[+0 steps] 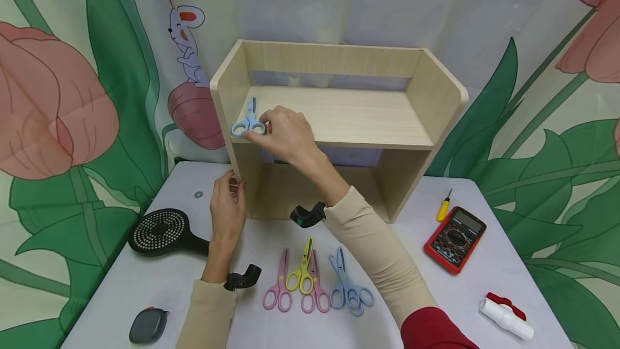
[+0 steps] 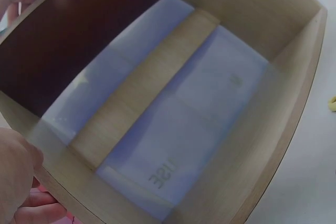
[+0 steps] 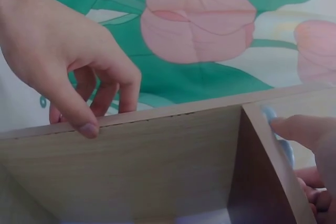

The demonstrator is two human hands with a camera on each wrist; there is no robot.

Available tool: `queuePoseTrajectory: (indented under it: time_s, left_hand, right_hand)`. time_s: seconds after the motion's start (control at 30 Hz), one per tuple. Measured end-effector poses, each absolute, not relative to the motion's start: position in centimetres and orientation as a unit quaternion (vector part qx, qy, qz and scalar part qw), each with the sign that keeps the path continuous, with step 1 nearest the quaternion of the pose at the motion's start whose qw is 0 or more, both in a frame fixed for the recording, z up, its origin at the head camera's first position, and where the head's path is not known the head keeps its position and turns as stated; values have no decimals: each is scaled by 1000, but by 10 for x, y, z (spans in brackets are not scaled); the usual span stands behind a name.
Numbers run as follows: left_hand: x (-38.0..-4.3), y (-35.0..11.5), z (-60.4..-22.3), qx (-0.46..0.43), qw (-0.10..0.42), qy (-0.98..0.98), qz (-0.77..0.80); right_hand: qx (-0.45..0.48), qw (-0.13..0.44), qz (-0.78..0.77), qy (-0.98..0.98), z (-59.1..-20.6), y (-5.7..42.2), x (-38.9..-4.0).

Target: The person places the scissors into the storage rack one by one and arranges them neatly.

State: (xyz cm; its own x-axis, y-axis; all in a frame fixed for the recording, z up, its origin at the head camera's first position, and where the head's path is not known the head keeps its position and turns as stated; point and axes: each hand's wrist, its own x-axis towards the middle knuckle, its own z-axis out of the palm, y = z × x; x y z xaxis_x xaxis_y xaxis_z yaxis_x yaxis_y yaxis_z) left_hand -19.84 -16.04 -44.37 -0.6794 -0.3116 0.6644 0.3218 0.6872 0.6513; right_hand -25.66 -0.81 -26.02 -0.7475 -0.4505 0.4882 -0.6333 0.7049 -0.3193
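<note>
A two-tier wooden desk shelf [image 1: 334, 144] stands on the table. On the left end of its upper board lies a pair of light blue scissors [image 1: 250, 120], blades toward the back. My right hand [image 1: 288, 133] reaches over the board and pinches the right handle loop with thumb and forefinger; in the right wrist view the blue handle [image 3: 286, 153] shows under a fingertip. Low on the shelf's left side panel, my left hand [image 1: 227, 206] grips the front edge. Its thumb [image 3: 86, 128] lies on the inner side, with the fingers behind the panel.
In front of the shelf lie pink scissors [image 1: 278, 290], yellow scissors [image 1: 304, 271] and more blue scissors [image 1: 345, 284]. A black shower head [image 1: 162, 231] and tape measure [image 1: 148, 325] are left. A red multimeter [image 1: 455, 239], yellow screwdriver [image 1: 443, 209] and white-and-red object [image 1: 506, 318] are right.
</note>
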Motion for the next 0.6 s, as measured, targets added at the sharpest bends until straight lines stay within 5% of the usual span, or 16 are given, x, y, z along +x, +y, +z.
queuePoseTrajectory:
  time_s: [0.4,0.6]
  left_hand:
    - [-198,-160,-442,2,386,-831,-399]
    - [-199,-162,-442,-3,392,-828,-400]
  right_hand:
    - [343,269,249,-865,-271,7,-234]
    - [393,291,258,-833,-312,29,-208]
